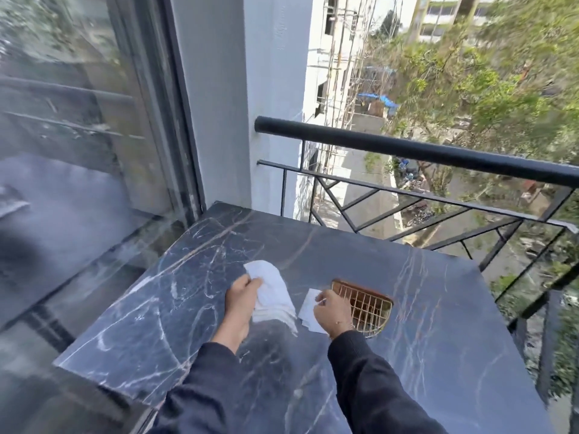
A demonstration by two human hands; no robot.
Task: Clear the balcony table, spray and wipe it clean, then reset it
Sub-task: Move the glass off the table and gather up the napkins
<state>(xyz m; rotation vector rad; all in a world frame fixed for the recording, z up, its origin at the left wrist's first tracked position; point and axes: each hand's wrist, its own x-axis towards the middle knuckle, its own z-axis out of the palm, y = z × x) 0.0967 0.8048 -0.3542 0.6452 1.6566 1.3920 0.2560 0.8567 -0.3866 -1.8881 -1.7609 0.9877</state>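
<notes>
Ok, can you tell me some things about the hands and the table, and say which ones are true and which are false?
1. The left hand grips a white cloth. True.
2. The right hand holds a spray bottle. False: it pinches a white paper.
3. The table is dark marble with pale veins. True.
4. The wire basket hangs on the railing. False: it sits on the table by the right hand.

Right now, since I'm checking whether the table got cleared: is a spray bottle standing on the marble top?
No, the marble top carries only a gold wire basket and white tissues held by both hands.
</notes>
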